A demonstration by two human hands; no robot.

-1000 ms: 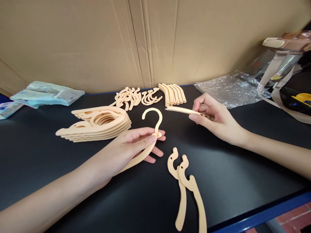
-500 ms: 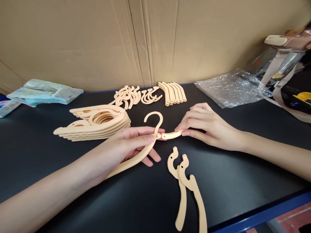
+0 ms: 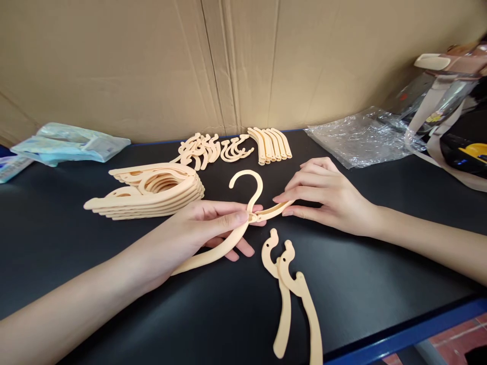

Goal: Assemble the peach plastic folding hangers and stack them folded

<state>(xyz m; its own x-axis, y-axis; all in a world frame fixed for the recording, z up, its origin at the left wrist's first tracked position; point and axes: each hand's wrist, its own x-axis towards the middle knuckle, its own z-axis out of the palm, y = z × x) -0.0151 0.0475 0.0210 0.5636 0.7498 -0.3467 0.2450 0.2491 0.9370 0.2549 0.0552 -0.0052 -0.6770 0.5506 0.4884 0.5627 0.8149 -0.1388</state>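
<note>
Between thumb and fingers, my left hand (image 3: 213,223) grips a cream plastic hanger arm with a hook (image 3: 258,185) standing up from its end. My right hand (image 3: 323,195) pinches a second hanger arm (image 3: 274,211), hollow side showing. This arm's inner end meets the joint at the hook's base, just beyond my left thumb; whether it is locked there I cannot tell. Nearer to me on the table lie two hanger arms with curved pieces (image 3: 291,284) attached, one crossing over the other.
A stack of folded hangers (image 3: 163,203) sits left of centre. Behind are loose curved pieces (image 3: 201,149), hooks (image 3: 234,149) and a row of arms (image 3: 270,144). A blue packet (image 3: 76,144) lies left, a clear plastic bag (image 3: 357,142) and a strapped bottle (image 3: 445,96) right.
The arm in my right hand has come up against the hook joint, closing the small gap. Both hands and the hook have shifted slightly to the right.
</note>
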